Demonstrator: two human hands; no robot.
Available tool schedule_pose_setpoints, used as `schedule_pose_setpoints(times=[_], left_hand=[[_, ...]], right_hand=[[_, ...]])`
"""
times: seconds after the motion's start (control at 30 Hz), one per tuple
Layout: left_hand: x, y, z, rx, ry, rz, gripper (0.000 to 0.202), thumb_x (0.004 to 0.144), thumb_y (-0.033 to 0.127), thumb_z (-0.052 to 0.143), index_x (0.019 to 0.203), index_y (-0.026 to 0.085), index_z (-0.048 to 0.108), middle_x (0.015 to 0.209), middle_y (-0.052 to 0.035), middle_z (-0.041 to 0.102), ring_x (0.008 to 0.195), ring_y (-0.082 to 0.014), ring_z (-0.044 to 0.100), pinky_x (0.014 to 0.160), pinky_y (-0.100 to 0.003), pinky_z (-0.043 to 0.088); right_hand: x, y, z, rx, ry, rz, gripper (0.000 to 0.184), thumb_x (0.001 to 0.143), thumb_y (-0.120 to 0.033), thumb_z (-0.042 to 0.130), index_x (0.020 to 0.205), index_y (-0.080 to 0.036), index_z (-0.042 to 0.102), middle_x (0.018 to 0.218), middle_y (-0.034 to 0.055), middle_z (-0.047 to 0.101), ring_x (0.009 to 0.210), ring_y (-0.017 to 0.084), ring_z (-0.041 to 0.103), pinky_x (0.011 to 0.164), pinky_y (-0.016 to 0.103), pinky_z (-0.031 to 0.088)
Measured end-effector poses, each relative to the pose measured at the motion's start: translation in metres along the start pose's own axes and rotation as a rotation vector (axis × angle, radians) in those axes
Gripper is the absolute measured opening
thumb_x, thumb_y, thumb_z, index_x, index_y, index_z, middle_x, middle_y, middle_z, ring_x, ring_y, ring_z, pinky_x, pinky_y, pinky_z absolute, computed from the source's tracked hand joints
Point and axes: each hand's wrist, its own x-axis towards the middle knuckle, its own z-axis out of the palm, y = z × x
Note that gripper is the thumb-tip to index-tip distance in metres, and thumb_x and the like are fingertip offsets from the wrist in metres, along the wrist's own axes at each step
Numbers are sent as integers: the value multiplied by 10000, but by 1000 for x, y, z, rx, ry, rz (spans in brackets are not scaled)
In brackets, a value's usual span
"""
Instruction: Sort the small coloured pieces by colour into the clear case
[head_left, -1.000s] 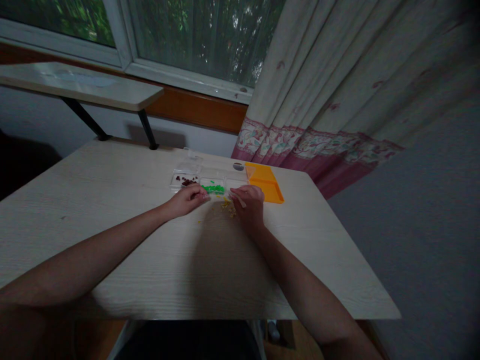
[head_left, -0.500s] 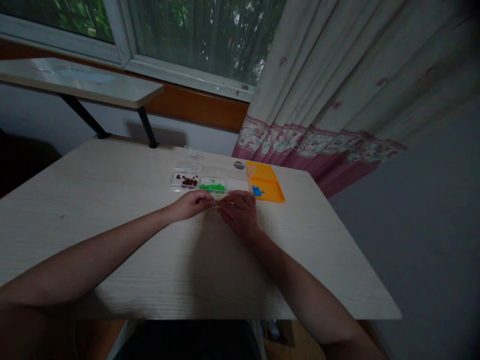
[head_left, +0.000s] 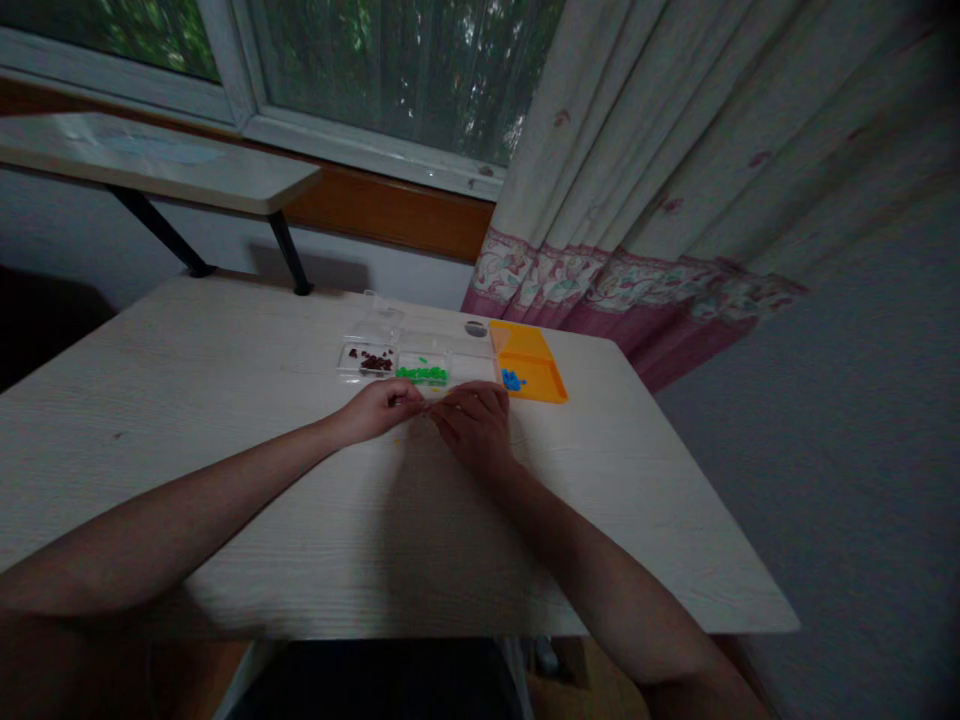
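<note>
My left hand is closed in a pinch just in front of the clear boxes. Its fingertips meet those of my right hand, which is bent over from the right with its fingers together. What they pinch between them is too small to make out. Just beyond lie green beads in a clear open box, with dark brown beads in the clear box to its left. Blue beads lie in an open orange box beyond my right hand.
A round dark grey disc lies behind the boxes. The pale wooden table runs back to a wall and window. A raised shelf on black legs stands at the back left; a curtain hangs behind the right side.
The view has shifted very slightly. Both hands stay fingertip to fingertip in nearly the same place, and the boxes have not moved on the table.
</note>
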Motion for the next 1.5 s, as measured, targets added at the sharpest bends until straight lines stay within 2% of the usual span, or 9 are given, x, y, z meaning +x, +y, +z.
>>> schedule_pose_setpoints(times=[0.47, 0.63, 0.83, 1.07, 1.2, 1.37, 1.5], left_hand=[[-2, 3, 0, 55, 78, 19, 294, 871, 416, 587, 788, 142, 654, 745, -18, 585, 684, -123, 525, 644, -237, 410], [-2, 3, -1, 68, 65, 50, 298, 886, 407, 579, 789, 144, 682, 759, -31, 600, 710, -133, 550, 644, -240, 420], [-1, 0, -3, 66, 43, 77, 281, 897, 398, 577, 848, 158, 714, 824, -48, 646, 778, -149, 590, 727, -272, 460], [0, 2, -4, 91, 21, 103, 308, 903, 416, 567, 859, 156, 725, 819, -55, 659, 779, -156, 599, 723, -275, 463], [0, 4, -5, 90, 19, 111, 314, 905, 418, 565, 927, 159, 741, 838, -62, 666, 787, -158, 601, 717, -268, 463], [0, 4, -6, 101, 20, 73, 331, 921, 416, 545, 988, 164, 747, 828, -57, 657, 782, -153, 595, 718, -262, 454], [1, 2, -5, 70, 37, 57, 340, 917, 433, 545, 990, 168, 745, 846, -59, 656, 787, -153, 588, 717, -264, 452]], right_hand=[[3, -3, -2, -28, 19, -28, 67, 884, -285, 670, 911, -286, 732, 876, -19, 726, 944, 167, 577, 942, 368, 346], [1, -2, -1, -63, -32, -20, 89, 898, -288, 647, 921, -298, 732, 890, -11, 717, 944, 168, 570, 972, 378, 324], [1, 1, 0, -82, -32, -49, 96, 897, -276, 644, 936, -295, 729, 894, -6, 712, 949, 168, 564, 975, 375, 329], [3, 2, -2, -53, -9, -37, 87, 887, -279, 654, 927, -310, 724, 879, -19, 719, 921, 161, 584, 961, 368, 344], [2, 11, -1, -8, 76, 85, 86, 889, -294, 650, 892, -294, 736, 856, -6, 717, 917, 171, 595, 936, 367, 360], [1, 41, 3, -56, 103, 356, 118, 887, -327, 642, 887, -281, 750, 883, 10, 714, 950, 206, 571, 900, 388, 358], [0, 60, 7, -112, 181, 522, 142, 895, -305, 624, 880, -259, 758, 932, 38, 702, 975, 215, 545, 901, 398, 357]])
